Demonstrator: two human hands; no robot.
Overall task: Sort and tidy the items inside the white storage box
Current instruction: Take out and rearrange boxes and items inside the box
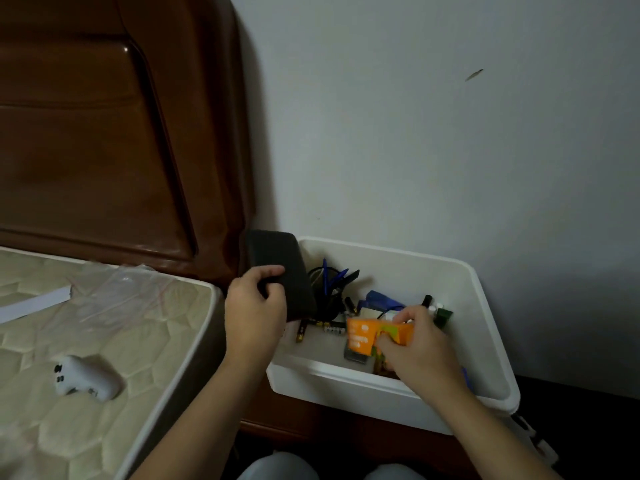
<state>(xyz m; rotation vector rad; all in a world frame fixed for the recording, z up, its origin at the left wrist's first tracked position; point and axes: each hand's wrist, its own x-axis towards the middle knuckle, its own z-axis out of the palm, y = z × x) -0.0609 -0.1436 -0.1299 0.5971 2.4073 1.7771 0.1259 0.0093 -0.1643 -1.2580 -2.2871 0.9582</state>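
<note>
The white storage box [485,306] stands against the wall on a dark wooden stand. My left hand [254,313] grips a flat black case [280,268] at the box's left rim, held upright. My right hand [415,341] reaches into the box and pinches a small orange and green carton [367,336]. Inside lie blue pens [334,278] in a black holder, loose batteries [318,327], a blue item [381,301], a small dark green cube [443,317] and other small bits, partly hidden by my hands.
A bare quilted mattress [104,341] lies to the left with a white controller [88,377], a clear plastic sheet [117,292] and a white strip [34,304] on it. A brown headboard [104,133] rises behind. My knees show at the bottom edge.
</note>
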